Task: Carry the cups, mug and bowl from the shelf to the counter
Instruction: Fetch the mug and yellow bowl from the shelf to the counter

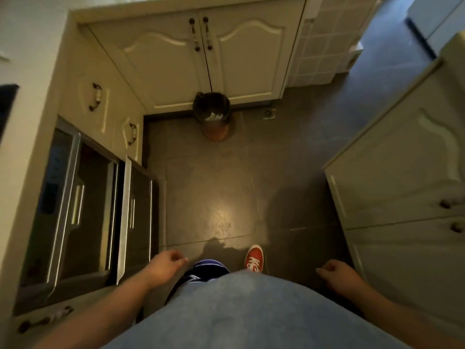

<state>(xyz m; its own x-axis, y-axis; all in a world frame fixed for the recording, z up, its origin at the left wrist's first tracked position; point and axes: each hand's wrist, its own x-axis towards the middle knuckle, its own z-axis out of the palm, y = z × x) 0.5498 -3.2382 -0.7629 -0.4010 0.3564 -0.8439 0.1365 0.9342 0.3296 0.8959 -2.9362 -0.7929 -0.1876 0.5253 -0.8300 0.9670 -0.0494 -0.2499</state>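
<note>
Two hands showed in our head view, both empty: our left hand (pixel 164 267) hung loosely curled beside the thigh, and our right hand (pixel 336 273) was half-closed the same way, neither holding anything. We looked straight down at a dark tiled floor (pixel 214 192) between cream cabinets (pixel 201 61), with a small bin (pixel 211 114) against the far doors and one red shoe (pixel 254 258) forward. No cups, mug, bowl or shelf were in sight, so we could not tell where they stood. We judged such ware would be stiff, breakable and smooth, best taken round the body or by the mug's handle. We could read no writing or brand anywhere.
</note>
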